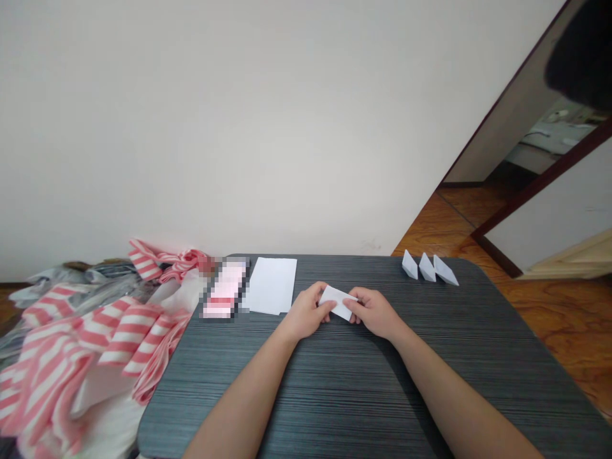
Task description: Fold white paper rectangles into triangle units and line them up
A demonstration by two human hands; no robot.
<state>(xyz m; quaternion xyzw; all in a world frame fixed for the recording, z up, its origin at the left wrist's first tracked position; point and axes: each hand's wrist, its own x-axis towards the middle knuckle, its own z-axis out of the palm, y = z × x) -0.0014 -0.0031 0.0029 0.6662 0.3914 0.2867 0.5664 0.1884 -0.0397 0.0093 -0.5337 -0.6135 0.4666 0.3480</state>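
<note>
Between my two hands is a small folded piece of white paper, tilted a little and held above the middle of the dark table. My left hand pinches its left end, thumb on top and fingers behind. Its right end is gripped by my right hand in the same way. The fingers under the paper are partly hidden. Just left of my left hand lies a stack of white paper sheets. Three folded white paper shapes stand in a row at the table's far right.
A blurred-out pink and white item lies at the table's far left. Beyond the left edge are heaped red-and-white striped cloths and clear plastic. A pale wall rises behind the table. Wooden floor and a doorway are to the right.
</note>
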